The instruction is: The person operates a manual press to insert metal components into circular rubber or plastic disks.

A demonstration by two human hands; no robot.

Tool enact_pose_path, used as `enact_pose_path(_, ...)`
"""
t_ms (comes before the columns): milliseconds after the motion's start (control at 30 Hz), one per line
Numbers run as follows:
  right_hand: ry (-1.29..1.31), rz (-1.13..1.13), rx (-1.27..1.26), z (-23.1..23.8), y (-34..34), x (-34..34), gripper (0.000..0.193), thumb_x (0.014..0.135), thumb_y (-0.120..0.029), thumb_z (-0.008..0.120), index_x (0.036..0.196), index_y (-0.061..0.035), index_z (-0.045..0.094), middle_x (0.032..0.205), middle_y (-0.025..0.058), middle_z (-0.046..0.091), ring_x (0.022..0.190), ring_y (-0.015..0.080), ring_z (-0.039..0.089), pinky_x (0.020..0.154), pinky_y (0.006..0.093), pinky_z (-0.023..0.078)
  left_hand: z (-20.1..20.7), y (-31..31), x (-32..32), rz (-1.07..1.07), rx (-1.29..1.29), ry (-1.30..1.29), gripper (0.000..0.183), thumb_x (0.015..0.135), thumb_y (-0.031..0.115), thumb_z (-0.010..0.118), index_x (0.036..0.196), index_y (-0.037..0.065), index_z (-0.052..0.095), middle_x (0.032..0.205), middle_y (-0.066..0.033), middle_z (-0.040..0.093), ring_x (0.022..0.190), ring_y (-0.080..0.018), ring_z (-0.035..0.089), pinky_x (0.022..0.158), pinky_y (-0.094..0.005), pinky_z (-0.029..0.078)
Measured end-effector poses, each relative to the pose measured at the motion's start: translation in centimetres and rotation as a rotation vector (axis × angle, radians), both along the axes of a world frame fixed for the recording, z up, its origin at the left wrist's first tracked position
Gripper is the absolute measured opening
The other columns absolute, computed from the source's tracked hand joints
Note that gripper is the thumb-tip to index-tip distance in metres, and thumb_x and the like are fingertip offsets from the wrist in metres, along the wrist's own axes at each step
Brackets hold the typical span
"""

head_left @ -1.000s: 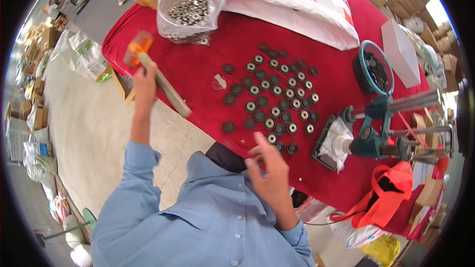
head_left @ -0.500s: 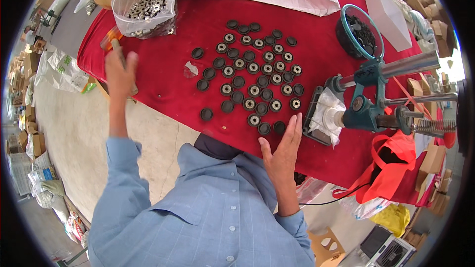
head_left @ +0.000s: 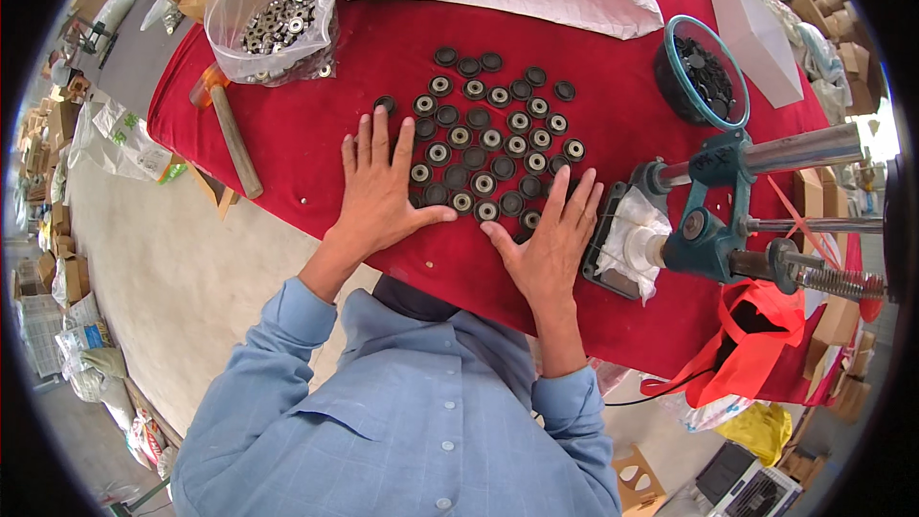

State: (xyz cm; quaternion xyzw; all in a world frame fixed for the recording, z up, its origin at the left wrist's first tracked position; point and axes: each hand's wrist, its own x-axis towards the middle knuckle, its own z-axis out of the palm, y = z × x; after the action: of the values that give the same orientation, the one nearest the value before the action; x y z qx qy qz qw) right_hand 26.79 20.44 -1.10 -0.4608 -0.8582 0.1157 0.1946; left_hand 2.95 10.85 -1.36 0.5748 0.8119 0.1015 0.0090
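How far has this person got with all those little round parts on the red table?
Done: dozens of dark round discs lie spread on the red cloth. In hand: the left hand and right hand press flat, fingers spread, at the near edge of the cluster. Left: a clear bag and a dark bowl hold more parts.

- Bright, even daylight over the red cloth-covered table (head_left: 316, 134); colours saturated, centre sharp.
- Soft, short shadows only.
- Glare on the shiny steel press bar (head_left: 804, 146) right of that table.
- Strong fisheye bending and black vignette beyond its edges.
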Motion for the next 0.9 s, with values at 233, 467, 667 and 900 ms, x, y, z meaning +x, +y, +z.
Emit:
enact_pose_path(233,0.024,0.004,-0.084,0.4,1.5,-0.2,0.118,0.082,-0.053,0.088,0.166,-0.0004,0.024,0.17,0.0359,0.019,0.158,0.0543,0.021,0.127,0.0619,0.024,1.0,1.4,-0.4,-0.014,-0.046,-0.064,0.128,0.082,0.081,0.071,0.169,0.002,0.019,0.174,-0.0318,0.011,0.161,-0.0517,0.012,0.127,-0.069,0.015)
enact_pose_path(467,0.34,0.015,-0.048,1.5,6.5,-1.0,0.074,0.1,-0.018,0.068,0.161,0.0053,0.034,0.163,0.037,0.033,0.152,0.0524,0.034,0.125,0.0567,0.031,0.7,7.2,-6.3,-0.072,0.083,-0.208,0.092,0.105,0.06,0.054,0.169,0.002,0.022,0.174,-0.0293,0.019,0.163,-0.0445,0.017,0.131,-0.0578,0.017)
enact_pose_path(667,0.266,0.03,-0.073,0.2,12.4,-4.0,0.068,0.103,-0.02,0.064,0.161,0.002,0.036,0.163,0.0374,0.033,0.15,0.0526,0.037,0.124,0.056,0.034,-0.5,10.7,-5.8,-0.178,0.075,-0.164,0.089,0.105,0.06,0.054,0.167,0.001,0.028,0.174,-0.0283,0.022,0.162,-0.0445,0.019,0.131,-0.0575,0.018)
enact_pose_path(900,0.03,0.099,0.07,-0.9,15.3,-7.5,0.045,0.102,-0.017,0.063,0.146,-0.0076,0.061,0.152,0.0228,0.055,0.14,0.0435,0.052,0.114,0.0529,0.046,-0.4,11.7,-7.3,-0.321,0.197,-0.373,0.067,0.109,0.042,0.056,0.161,0.004,0.042,0.168,-0.0251,0.036,0.157,-0.0417,0.034,0.128,-0.0537,0.028)
